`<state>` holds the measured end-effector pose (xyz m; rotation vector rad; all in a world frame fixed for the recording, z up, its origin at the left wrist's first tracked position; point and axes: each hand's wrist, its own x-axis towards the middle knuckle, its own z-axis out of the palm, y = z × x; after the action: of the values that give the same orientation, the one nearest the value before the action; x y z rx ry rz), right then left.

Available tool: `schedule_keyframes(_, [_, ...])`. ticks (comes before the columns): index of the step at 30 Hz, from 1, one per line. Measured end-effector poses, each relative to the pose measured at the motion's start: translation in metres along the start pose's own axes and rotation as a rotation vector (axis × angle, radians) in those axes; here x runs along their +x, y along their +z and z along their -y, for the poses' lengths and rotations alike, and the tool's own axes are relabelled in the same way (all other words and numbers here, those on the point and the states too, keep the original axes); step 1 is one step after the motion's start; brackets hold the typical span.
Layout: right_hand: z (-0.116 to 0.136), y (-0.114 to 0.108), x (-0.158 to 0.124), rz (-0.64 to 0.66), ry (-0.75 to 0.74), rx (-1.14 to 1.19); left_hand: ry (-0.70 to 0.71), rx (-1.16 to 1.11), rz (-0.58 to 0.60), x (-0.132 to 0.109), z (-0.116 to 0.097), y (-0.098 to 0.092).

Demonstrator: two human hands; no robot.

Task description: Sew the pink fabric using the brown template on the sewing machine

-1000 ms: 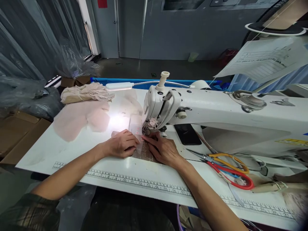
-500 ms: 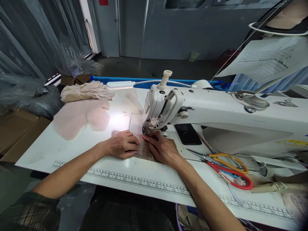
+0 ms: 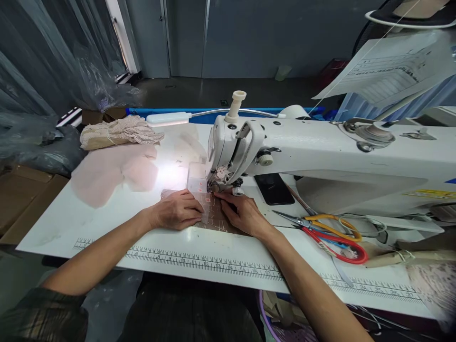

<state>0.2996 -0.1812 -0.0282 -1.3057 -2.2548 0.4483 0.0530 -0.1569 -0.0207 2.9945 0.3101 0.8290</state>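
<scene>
**Figure.** Left hand (image 3: 177, 212) and right hand (image 3: 243, 214) lie palm-down on a brown patterned fabric piece (image 3: 218, 219). The fingers are lightly bent and press it flat, clasping nothing. The piece rests on the white table (image 3: 53, 223), with its far end under the presser foot (image 3: 213, 187) at 12 o'clock of the hands. The head of the sewing machine (image 3: 320, 152) hides the needle. A purple bin rim (image 3: 262, 311) at 6 o'clock is cut off, its contents unclear. The cardboard boxes (image 3: 21, 194) at 9 o'clock conceal theirs. The printed ruler (image 3: 213, 264) shows numerals including 15 and 16. The hanging sheet (image 3: 392, 71) at 2 o'clock and the yellow label (image 3: 429, 194) are illegible.
</scene>
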Motion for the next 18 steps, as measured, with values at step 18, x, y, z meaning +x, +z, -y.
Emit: schedule_keyframes(18, [-0.0051,0.0075,-0.0023,0.037,-0.231,-0.148,-0.032,0.022,0.052,0.0,-0.0058,-0.0015])
